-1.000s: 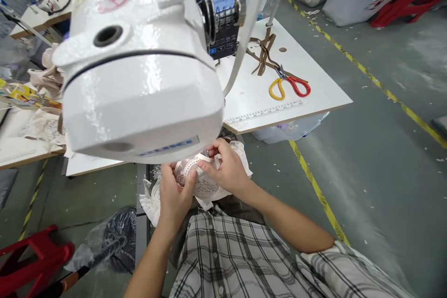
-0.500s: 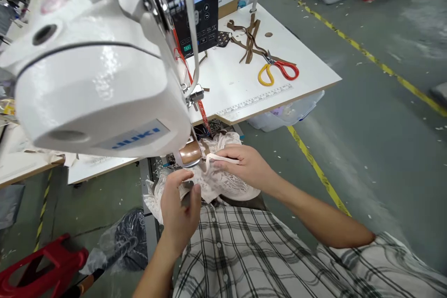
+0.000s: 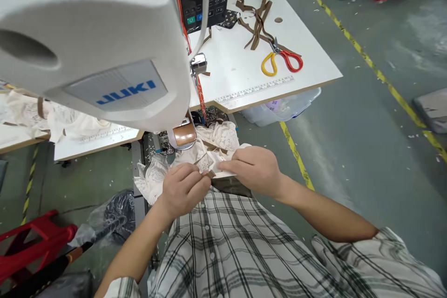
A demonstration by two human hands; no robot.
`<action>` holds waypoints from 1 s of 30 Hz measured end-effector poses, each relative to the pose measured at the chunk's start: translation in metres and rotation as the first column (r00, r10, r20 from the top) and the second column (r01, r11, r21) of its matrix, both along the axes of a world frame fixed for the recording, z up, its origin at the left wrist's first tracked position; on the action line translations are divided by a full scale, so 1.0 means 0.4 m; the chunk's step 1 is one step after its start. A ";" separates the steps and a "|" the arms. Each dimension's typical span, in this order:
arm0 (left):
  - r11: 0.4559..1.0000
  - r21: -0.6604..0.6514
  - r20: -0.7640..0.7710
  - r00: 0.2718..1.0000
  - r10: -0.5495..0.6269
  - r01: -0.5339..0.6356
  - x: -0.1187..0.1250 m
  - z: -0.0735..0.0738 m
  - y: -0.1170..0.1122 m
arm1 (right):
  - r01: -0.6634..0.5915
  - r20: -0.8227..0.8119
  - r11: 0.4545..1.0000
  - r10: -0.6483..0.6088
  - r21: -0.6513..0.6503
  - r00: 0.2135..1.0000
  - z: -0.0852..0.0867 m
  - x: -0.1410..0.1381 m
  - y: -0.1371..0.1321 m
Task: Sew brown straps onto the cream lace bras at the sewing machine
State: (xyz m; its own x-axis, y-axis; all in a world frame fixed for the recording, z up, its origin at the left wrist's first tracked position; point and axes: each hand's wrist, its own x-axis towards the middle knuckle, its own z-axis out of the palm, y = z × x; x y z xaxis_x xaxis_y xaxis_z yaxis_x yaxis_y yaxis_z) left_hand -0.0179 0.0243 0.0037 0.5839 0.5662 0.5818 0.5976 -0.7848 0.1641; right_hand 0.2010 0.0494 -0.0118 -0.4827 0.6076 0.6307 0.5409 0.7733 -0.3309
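Observation:
A white lace garment, cup-shaped in places like a bra, lies bunched below the head of the sewing machine. My left hand is closed with its fingers curled, and a short end of brown strip sticks out from its fingertips. To its right, my right hand pinches the edge of the white lace garment between thumb and fingers. Another brown strip crosses the lace between the hands and the machine. Just above the garment sits the copper-coloured guard by the needle area, with the needle itself hidden.
Scissors with one yellow and one red handle lie on the white table, beside brown strips and a printed ruler. More lace pieces rest on the left table. Below are a red stool and a plastic bin.
My left hand has gone from open to closed on a brown strip. My right hand has shifted slightly down and right with the lace. The view has tilted lower and closer to the machine.

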 end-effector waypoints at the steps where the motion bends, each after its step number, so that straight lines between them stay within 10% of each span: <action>1: 1.000 0.030 0.019 1.000 0.004 -0.005 0.000 -0.002 -0.006 | -0.001 -0.029 1.000 0.001 0.001 1.000 -0.006 -0.002 -0.004; 8: 0.994 0.107 0.064 0.998 0.003 -0.009 -0.006 0.009 -0.016 | -0.003 -0.026 1.000 0.003 -0.006 1.000 -0.022 -0.009 -0.026; 15: 0.997 0.082 0.113 0.994 0.006 -0.015 -0.017 0.004 -0.020 | -0.013 -0.055 0.940 -0.007 -0.342 0.998 -0.030 -0.010 -0.035; 23: 0.998 -0.058 0.129 0.991 0.038 -0.031 -0.030 0.017 -0.036 | -0.022 0.081 0.990 0.034 -0.140 0.996 -0.023 -0.017 -0.021; 25: 0.916 -0.400 0.182 0.978 0.099 -0.019 -0.065 0.038 -0.040 | -0.101 0.143 0.941 0.154 -0.322 0.978 -0.023 -0.013 -0.008; 28: 0.615 -0.784 0.330 0.898 0.292 0.088 -0.156 0.062 -0.034 | -0.252 0.112 0.744 0.401 -0.618 0.909 -0.022 -0.003 -0.001; 30: 0.613 -0.790 0.376 0.765 0.524 -0.032 -0.219 0.058 -0.028 | -0.332 -0.023 0.573 0.478 -0.749 0.878 -0.023 -0.001 -0.012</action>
State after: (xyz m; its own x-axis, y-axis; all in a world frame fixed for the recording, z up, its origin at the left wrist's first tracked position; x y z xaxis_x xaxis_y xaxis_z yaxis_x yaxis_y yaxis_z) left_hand -0.1057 0.0131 0.0269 0.0538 0.9971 0.0544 0.3763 -0.0708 0.9238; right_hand 0.2006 0.0444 -0.0211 -0.8430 0.5373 -0.0262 0.3322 0.4816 -0.8110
